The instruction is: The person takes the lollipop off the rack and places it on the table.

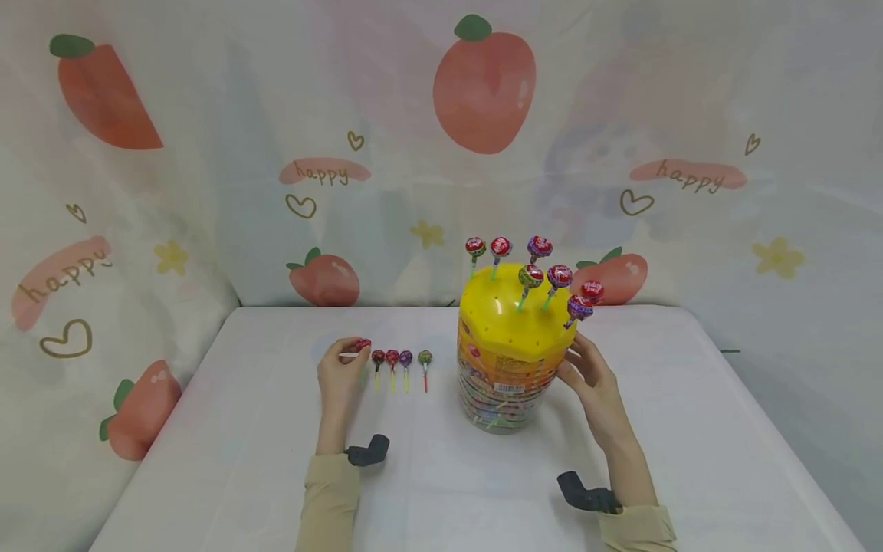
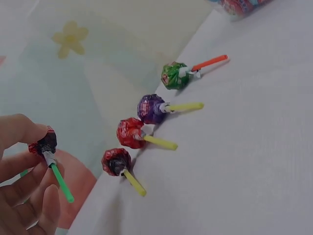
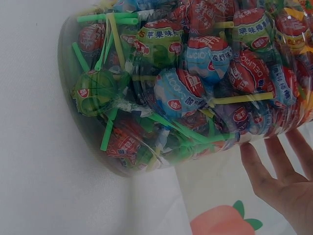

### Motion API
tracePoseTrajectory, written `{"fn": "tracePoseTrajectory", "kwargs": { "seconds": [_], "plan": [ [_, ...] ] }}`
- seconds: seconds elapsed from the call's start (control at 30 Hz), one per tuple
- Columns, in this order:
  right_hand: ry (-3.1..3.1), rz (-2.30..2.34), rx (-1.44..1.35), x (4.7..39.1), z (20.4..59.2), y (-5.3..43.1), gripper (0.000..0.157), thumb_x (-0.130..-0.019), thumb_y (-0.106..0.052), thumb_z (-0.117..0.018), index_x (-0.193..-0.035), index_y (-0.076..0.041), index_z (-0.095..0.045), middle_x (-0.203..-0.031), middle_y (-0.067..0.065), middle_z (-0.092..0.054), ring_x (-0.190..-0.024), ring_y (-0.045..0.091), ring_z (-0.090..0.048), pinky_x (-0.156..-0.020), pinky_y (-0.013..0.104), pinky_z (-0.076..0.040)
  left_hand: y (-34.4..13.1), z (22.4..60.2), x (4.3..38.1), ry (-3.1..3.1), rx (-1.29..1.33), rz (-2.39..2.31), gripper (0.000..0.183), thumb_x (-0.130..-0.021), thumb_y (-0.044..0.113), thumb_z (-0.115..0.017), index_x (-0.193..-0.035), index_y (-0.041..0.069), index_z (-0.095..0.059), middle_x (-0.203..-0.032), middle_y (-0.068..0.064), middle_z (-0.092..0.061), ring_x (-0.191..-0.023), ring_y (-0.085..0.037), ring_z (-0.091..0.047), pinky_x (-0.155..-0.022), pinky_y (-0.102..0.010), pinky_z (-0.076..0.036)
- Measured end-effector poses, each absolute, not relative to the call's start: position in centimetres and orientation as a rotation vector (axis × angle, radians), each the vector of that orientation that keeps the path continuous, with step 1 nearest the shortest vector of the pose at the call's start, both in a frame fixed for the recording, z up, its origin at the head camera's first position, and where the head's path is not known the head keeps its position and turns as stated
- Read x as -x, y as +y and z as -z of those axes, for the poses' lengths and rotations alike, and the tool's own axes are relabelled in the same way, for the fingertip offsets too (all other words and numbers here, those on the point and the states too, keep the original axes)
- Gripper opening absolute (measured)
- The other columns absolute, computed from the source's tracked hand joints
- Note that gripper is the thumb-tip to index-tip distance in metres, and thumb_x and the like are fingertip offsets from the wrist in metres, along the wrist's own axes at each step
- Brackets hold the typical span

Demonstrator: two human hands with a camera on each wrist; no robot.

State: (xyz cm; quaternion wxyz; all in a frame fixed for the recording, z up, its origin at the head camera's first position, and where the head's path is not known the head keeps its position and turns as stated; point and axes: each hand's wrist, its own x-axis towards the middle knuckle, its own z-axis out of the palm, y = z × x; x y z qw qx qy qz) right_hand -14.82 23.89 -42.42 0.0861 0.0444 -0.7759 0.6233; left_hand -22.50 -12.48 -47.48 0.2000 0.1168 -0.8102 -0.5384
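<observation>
Thumb and fingers of my left hand [image 1: 339, 379] pinch a lollipop [image 2: 46, 143] by its dark red wrapped head, its green stick pointing down. It is just left of a row on the table: a dark red lollipop [image 2: 116, 162], a red lollipop [image 2: 131, 133] and a purple lollipop [image 2: 151, 108] with yellow sticks, then a green lollipop [image 2: 175, 76] with a red stick. My right hand [image 1: 599, 389] touches the right side of a clear jar [image 3: 161, 117] full of lollipops, fingers spread against its wall. Several lollipops stand in the jar's yellow lid [image 1: 507, 310].
The jar stands upright on the white table [image 1: 428, 475], right of the row. Behind the table hangs a pale curtain [image 1: 393, 84] printed with fruit and hearts. Black wrist cameras [image 1: 586, 494] sit on both wrists.
</observation>
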Motion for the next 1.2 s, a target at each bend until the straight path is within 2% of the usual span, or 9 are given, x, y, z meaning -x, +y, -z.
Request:
{"fn": "tracePoseTrajectory", "kwargs": {
  "seconds": [0.2,0.53,0.77,1.2],
  "plan": [
    [-2.328,-1.849,-0.106,14.9,42.5,24.0,0.056,-0.099,-0.021,-0.053,-0.150,-0.021,-0.030,-0.146,0.006,-0.038,-0.122,-0.001,-0.041,-0.090,0.006,-0.042,-13.4,48.8,23.4,-2.304,-0.349,1.512,0.025,-0.084,0.019,-0.073,-0.106,0.007,-0.071,-0.097,-0.014,-0.069,-0.074,-0.017,-0.060,-0.065,-0.022,-0.044],
    [-2.307,-1.857,-0.118,15.0,42.5,24.0,0.056,-0.099,-0.020,-0.052,-0.150,-0.019,-0.031,-0.148,0.009,-0.036,-0.122,-0.001,-0.042,-0.090,0.006,-0.043,-13.8,50.5,24.5,-2.425,-0.364,1.406,0.027,-0.085,0.025,-0.072,-0.104,0.006,-0.072,-0.098,-0.015,-0.069,-0.089,-0.028,-0.063,-0.071,-0.031,-0.044],
    [-2.309,-1.866,-0.112,15.0,42.5,23.9,0.055,-0.099,-0.020,-0.052,-0.150,-0.019,-0.031,-0.149,0.008,-0.036,-0.122,-0.001,-0.042,-0.090,0.006,-0.042,-13.6,50.9,24.5,-2.482,-0.377,1.271,0.026,-0.084,0.024,-0.072,-0.102,0.005,-0.072,-0.094,-0.015,-0.068,-0.085,-0.028,-0.064,-0.070,-0.035,-0.046],
    [-2.297,-1.883,-0.127,15.0,42.5,24.0,0.055,-0.099,-0.019,-0.052,-0.150,-0.019,-0.032,-0.147,0.004,-0.037,-0.122,0.000,-0.042,-0.091,0.007,-0.043,-13.5,50.8,24.4,-2.509,-0.370,1.233,0.024,-0.084,0.021,-0.073,-0.097,0.002,-0.073,-0.090,-0.015,-0.065,-0.081,-0.028,-0.061,-0.067,-0.032,-0.043]
  ]
}}
